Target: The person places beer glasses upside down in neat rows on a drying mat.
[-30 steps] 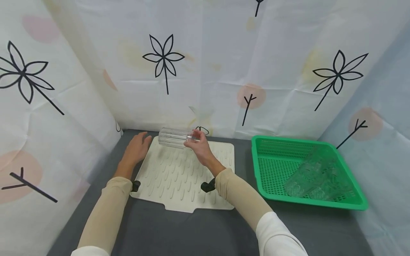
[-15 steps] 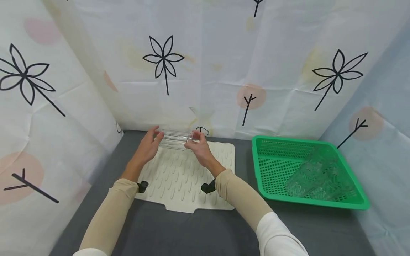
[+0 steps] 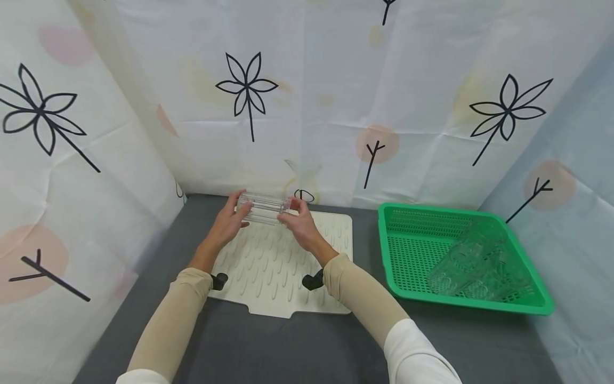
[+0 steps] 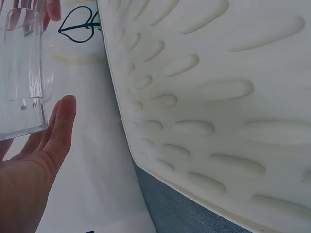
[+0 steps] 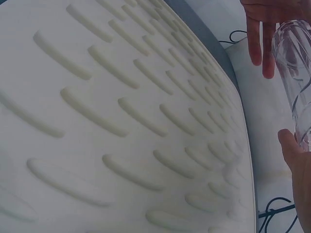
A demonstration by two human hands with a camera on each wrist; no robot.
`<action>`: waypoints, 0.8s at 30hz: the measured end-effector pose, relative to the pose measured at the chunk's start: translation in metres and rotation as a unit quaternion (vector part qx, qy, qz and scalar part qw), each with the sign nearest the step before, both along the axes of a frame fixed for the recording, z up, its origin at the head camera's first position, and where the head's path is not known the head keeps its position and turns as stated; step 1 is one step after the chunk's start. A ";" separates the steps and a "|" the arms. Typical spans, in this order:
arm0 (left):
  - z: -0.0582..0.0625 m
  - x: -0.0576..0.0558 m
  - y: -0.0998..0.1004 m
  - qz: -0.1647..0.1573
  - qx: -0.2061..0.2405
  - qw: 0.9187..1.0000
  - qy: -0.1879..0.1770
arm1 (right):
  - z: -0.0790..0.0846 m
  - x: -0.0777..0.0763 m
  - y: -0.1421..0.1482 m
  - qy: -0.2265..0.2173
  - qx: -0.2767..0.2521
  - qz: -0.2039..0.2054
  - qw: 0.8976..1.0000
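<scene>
A clear ribbed drinking glass [image 3: 264, 208] lies sideways in the air over the far edge of a cream ridged mat [image 3: 275, 269]. My right hand [image 3: 302, 224] pinches its right end between thumb and fingers. At the other end, my left hand [image 3: 227, 221] has its thumb across the front of the glass and its fingers behind and below. From the left wrist, one end of the glass [image 4: 22, 73] shows right at the left palm [image 4: 24, 182]. The right wrist view has the left fingers [image 5: 268, 53] stretched down beside the glass [image 5: 294, 82].
A green plastic basket [image 3: 470, 304] stands to the right of the mat, with clear glasses [image 3: 451, 269] lying in its right half. The dark grey tabletop [image 3: 268, 346] meets a patterned cloth [image 3: 326, 106] at the back and sides.
My left hand has moved right from beside the mat's far left corner to the left end of the glass and taken hold there. My right hand holds the glass in nearly the same place.
</scene>
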State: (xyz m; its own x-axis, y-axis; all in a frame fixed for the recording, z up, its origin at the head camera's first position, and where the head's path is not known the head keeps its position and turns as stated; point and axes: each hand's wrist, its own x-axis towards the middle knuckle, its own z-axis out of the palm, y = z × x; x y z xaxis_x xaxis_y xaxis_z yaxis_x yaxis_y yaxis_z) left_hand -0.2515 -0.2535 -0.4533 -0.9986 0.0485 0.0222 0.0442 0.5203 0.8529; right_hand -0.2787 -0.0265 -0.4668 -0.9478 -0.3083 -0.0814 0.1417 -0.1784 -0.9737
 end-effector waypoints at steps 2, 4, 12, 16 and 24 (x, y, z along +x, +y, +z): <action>0.000 0.000 0.000 0.001 0.010 1.000 0.002 | 0.000 0.001 0.001 0.003 0.004 0.008 1.000; 0.001 0.000 0.000 0.002 0.017 1.000 0.007 | -0.001 0.001 0.002 0.008 0.010 0.019 1.000; 0.011 0.002 -0.001 0.003 0.026 0.999 0.034 | 0.002 0.004 0.007 0.058 0.089 0.066 0.992; 0.014 0.003 -0.001 -0.001 0.006 0.999 0.048 | 0.003 0.003 0.008 0.113 0.179 0.082 0.974; 0.016 0.001 0.003 -0.018 -0.018 0.997 0.078 | 0.003 0.000 0.009 0.218 0.265 0.090 0.935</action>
State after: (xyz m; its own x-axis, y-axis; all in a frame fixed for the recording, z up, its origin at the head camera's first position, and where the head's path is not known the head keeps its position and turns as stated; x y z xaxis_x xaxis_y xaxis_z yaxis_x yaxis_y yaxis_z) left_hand -0.2501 -0.2504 -0.4371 -0.9807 0.0880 0.1744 0.1939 0.5454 0.8154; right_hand -0.2788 -0.0175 -0.4641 -0.8629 -0.4922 0.1144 -0.3090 0.3347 -0.8903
